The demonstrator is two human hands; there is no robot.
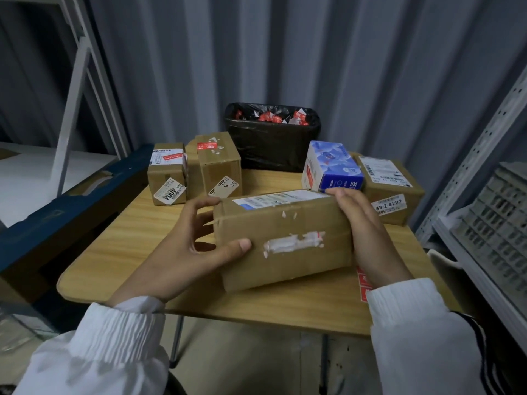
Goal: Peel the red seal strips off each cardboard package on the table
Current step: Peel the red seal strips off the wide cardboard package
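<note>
A person stands at a wooden table (137, 232) with both hands on a long cardboard box (285, 252) near its middle. The left hand (188, 252) grips the box's left end, thumb pressed flat on the near face and fingers curled round the end toward the far side. The right hand (368, 238) clasps the right end, fingers wrapped over the top far corner. The box is tilted with its near face turned up toward the person; I can't tell whether its bottom edge touches the table. That near face has a whitish torn patch (291, 242) with a thin red sliver at its right tip. A shipping label (279, 198) runs along the top face.

Far left is a small box (165, 181) with a red strip (171, 158) across its top label. It stands tight against a taller box (221, 169) on its right, which carries a second red strip (207, 145) on top.

Far right, a blue-and-white carton (333, 166) sits just left of a wide brown box (399, 192) with white labels; the carton has a red patch on its left face.

At the far edge is a bin lined with a black bag (271, 149), with red and white scraps (271, 117) piled inside. Red pieces (363, 283) lie on the table under the right wrist — partly hidden.

Both arms are in white sleeves. Metal shelving stands left and right, with a corrugated wall behind.
</note>
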